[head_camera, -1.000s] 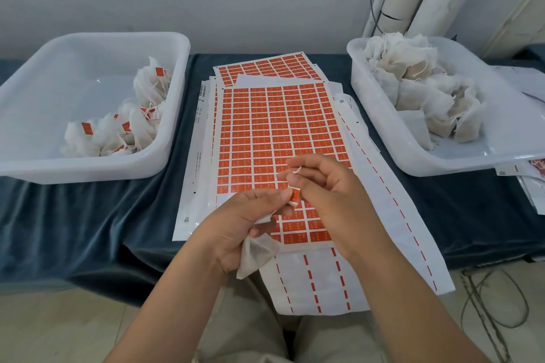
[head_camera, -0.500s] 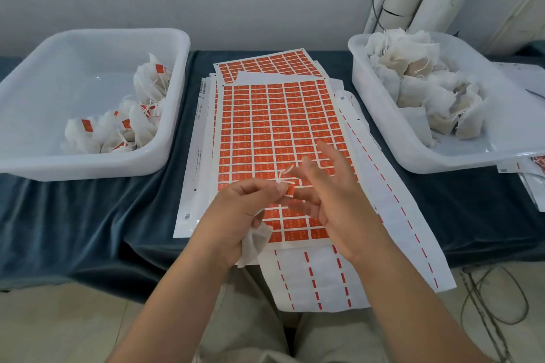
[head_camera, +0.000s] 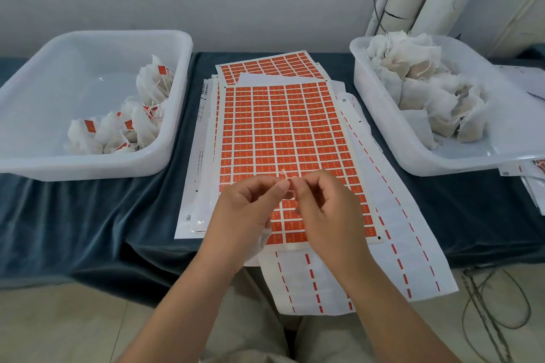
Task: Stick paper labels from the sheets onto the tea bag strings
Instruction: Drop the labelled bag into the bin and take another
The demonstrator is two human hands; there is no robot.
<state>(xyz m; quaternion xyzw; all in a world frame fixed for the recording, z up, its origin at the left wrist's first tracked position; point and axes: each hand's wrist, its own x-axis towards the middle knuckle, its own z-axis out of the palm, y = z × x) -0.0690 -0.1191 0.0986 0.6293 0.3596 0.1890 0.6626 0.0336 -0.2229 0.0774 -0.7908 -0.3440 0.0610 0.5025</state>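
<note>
A sheet of orange paper labels (head_camera: 283, 138) lies in the middle of the table on a stack of sheets. Above its near end my left hand (head_camera: 244, 212) and my right hand (head_camera: 324, 209) meet fingertip to fingertip. Both pinch a small orange label folded on a white tea bag string (head_camera: 284, 174), whose end sticks up between the fingertips. The tea bag itself hangs under my left palm, only a white edge (head_camera: 264, 237) showing.
A white tub (head_camera: 174, 115) at the left holds labelled tea bags (head_camera: 124, 124). A white tub (head_camera: 380, 127) at the right holds unlabelled tea bags (head_camera: 424, 88). Used backing sheets (head_camera: 383, 268) overhang the table's near edge. More sheets lie at the far right. Cables hang at the lower right.
My right hand's fingers have curled in from a spread pose and now pinch the label beside my left fingertips. The tea bag has slipped further out of sight under my left hand.
</note>
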